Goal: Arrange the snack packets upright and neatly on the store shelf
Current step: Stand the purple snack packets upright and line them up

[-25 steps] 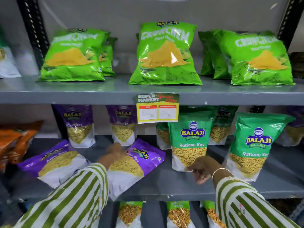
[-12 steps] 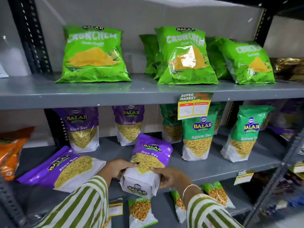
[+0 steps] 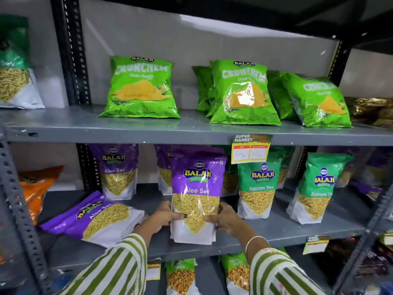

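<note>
A purple Aloo Sev packet (image 3: 196, 188) stands upright near the front of the grey middle shelf (image 3: 287, 231). My left hand (image 3: 162, 217) grips its lower left side and my right hand (image 3: 226, 220) grips its lower right side. To the left, another purple Aloo Sev packet (image 3: 95, 218) lies flat on the same shelf. Two more purple packets (image 3: 118, 169) stand upright at the back. Green Ratlami Sev packets (image 3: 258, 186) stand upright to the right.
Green Crunchem bags (image 3: 141, 88) lean on the upper shelf (image 3: 63, 126). A price tag (image 3: 251, 149) hangs from that shelf's edge. An orange packet (image 3: 36, 188) lies at the far left. Perforated metal posts (image 3: 19, 209) frame the rack. More packets (image 3: 180, 275) stand on the shelf below.
Both hands took hold of the tilted purple packet and raised it from lying to standing upright on the shelf. The camera view shifted left and upward.
</note>
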The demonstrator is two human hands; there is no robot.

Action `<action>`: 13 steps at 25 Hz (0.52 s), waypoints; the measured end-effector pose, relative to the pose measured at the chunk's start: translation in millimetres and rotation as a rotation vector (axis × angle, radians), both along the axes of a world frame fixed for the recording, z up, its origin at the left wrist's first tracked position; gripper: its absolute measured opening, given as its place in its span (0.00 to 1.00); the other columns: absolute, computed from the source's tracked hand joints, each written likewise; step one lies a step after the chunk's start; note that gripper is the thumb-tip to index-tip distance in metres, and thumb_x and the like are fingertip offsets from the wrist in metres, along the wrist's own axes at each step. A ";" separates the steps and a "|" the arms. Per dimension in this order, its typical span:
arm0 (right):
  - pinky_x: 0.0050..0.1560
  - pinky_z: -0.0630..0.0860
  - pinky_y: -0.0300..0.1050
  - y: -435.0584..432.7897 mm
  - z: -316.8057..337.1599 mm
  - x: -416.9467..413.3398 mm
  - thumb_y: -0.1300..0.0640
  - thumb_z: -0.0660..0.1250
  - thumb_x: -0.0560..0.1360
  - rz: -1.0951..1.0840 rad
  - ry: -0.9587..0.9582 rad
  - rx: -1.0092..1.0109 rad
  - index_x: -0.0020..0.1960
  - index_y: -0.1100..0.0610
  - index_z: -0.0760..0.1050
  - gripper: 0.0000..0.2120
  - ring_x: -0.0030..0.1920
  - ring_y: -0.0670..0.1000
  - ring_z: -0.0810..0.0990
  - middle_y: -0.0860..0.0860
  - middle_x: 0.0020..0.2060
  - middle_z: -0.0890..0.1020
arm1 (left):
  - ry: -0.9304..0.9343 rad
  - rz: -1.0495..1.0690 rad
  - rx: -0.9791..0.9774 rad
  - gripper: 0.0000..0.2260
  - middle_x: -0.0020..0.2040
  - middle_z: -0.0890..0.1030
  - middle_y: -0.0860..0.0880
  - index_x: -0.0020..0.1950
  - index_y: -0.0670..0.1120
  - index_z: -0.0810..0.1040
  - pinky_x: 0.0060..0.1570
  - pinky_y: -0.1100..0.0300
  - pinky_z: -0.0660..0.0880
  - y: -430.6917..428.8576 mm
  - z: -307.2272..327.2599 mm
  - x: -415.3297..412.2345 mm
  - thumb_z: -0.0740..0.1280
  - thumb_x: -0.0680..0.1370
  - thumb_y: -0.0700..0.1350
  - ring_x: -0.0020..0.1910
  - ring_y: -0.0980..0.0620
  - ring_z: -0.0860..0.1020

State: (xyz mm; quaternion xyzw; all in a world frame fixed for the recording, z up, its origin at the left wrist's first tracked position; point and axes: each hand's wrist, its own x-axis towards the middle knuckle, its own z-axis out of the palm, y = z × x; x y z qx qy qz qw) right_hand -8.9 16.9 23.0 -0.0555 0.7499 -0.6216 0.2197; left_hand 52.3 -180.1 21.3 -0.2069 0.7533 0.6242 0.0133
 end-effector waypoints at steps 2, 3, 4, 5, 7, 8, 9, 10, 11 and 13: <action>0.33 0.73 0.43 0.7 0.1 0.5 0.73 0.73 0.62 -0.012 0.036 0.009 0.56 0.62 0.68 0.26 0.41 0.51 0.77 0.55 0.44 0.78 | 0.035 0.010 -0.041 0.16 0.51 0.77 0.44 0.42 0.46 0.70 0.49 0.56 0.73 1.3 -5.0 -1.4 0.75 0.65 0.35 0.51 0.48 0.75; 0.33 0.74 0.41 2.4 -4.0 -0.9 0.74 0.73 0.62 -0.007 0.068 -0.001 0.56 0.62 0.68 0.27 0.44 0.53 0.78 0.57 0.47 0.79 | 0.066 0.023 -0.068 0.17 0.51 0.78 0.43 0.43 0.45 0.70 0.51 0.56 0.73 4.7 -8.4 -1.1 0.76 0.64 0.35 0.51 0.47 0.76; 0.34 0.77 0.40 4.1 -6.5 -5.2 0.75 0.73 0.61 -0.008 0.105 -0.024 0.56 0.61 0.68 0.27 0.49 0.55 0.78 0.57 0.49 0.79 | 0.107 0.033 -0.097 0.19 0.52 0.79 0.43 0.46 0.43 0.71 0.53 0.55 0.74 8.4 -9.9 -1.5 0.77 0.62 0.35 0.52 0.47 0.77; 0.38 0.79 0.40 5.3 -9.1 -13.1 0.75 0.74 0.60 -0.009 0.157 -0.024 0.56 0.61 0.68 0.28 0.53 0.56 0.78 0.57 0.50 0.79 | 0.158 0.049 -0.124 0.24 0.54 0.80 0.42 0.49 0.42 0.71 0.56 0.52 0.75 11.2 -11.0 -4.9 0.79 0.59 0.37 0.53 0.46 0.78; 0.52 0.80 0.48 4.3 -9.3 -29.0 0.71 0.78 0.57 -0.021 0.269 0.011 0.61 0.62 0.68 0.36 0.58 0.58 0.77 0.58 0.55 0.80 | 0.224 0.108 -0.169 0.32 0.54 0.81 0.41 0.50 0.42 0.70 0.57 0.46 0.76 12.2 -16.6 -19.9 0.79 0.51 0.45 0.53 0.44 0.80; 0.58 0.77 0.53 3.3 -10.6 -36.7 0.68 0.79 0.55 -0.025 0.308 0.043 0.64 0.62 0.67 0.40 0.60 0.57 0.77 0.60 0.57 0.80 | 0.234 0.128 -0.189 0.34 0.52 0.82 0.42 0.51 0.41 0.70 0.55 0.44 0.76 13.3 -18.7 -25.4 0.79 0.50 0.47 0.52 0.44 0.80; 0.62 0.74 0.52 2.0 -11.9 -43.1 0.67 0.80 0.55 -0.026 0.338 0.078 0.65 0.63 0.66 0.42 0.59 0.55 0.76 0.60 0.59 0.79 | 0.232 0.151 -0.212 0.33 0.51 0.82 0.43 0.52 0.42 0.70 0.54 0.44 0.76 14.6 -22.6 -30.2 0.79 0.52 0.46 0.51 0.44 0.80; 0.61 0.73 0.48 0.6 -14.2 -49.5 0.68 0.79 0.56 -0.023 0.353 0.107 0.66 0.64 0.65 0.42 0.58 0.52 0.75 0.60 0.59 0.79 | 0.227 0.180 -0.238 0.31 0.50 0.82 0.45 0.52 0.43 0.70 0.53 0.45 0.77 18.5 -22.2 -30.7 0.79 0.54 0.44 0.50 0.45 0.80; 0.58 0.72 0.44 -1.4 -17.3 -56.4 0.69 0.78 0.57 -0.015 0.365 0.130 0.66 0.65 0.65 0.41 0.56 0.50 0.74 0.60 0.59 0.78 | 0.234 0.208 -0.263 0.28 0.49 0.82 0.46 0.51 0.46 0.69 0.51 0.46 0.77 19.5 -27.2 -35.0 0.79 0.56 0.42 0.49 0.45 0.80; 0.53 0.71 0.43 -4.3 -23.4 -68.5 0.70 0.78 0.58 -0.005 0.386 0.150 0.66 0.66 0.65 0.40 0.54 0.49 0.73 0.61 0.59 0.78 | 0.265 0.238 -0.261 0.26 0.47 0.83 0.47 0.46 0.53 0.69 0.49 0.44 0.78 18.3 -38.9 -43.9 0.79 0.56 0.43 0.49 0.45 0.81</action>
